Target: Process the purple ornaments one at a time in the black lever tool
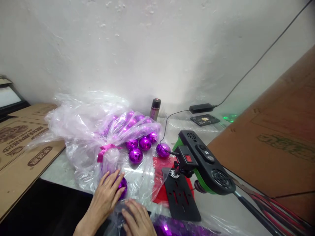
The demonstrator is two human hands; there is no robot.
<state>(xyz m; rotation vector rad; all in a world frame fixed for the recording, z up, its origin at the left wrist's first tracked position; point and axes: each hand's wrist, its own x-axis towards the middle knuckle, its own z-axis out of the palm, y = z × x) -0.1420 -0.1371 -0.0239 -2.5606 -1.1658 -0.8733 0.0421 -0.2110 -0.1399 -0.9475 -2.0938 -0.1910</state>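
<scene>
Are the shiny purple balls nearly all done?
A few purple balls already lie loose outside the big clear bag. The left hand covers one purple ball; the right hand rests on plastic beside it. Many balls are still inside the bag.

Purple bauble (122, 188) half hidden under left hand (107, 193); wrists beyond bottom edge.

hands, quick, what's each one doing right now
Left hand: cupped over a purple ball, grip unclear.
Right hand: lying flat on the clear plastic bag, holding nothing.
</scene>
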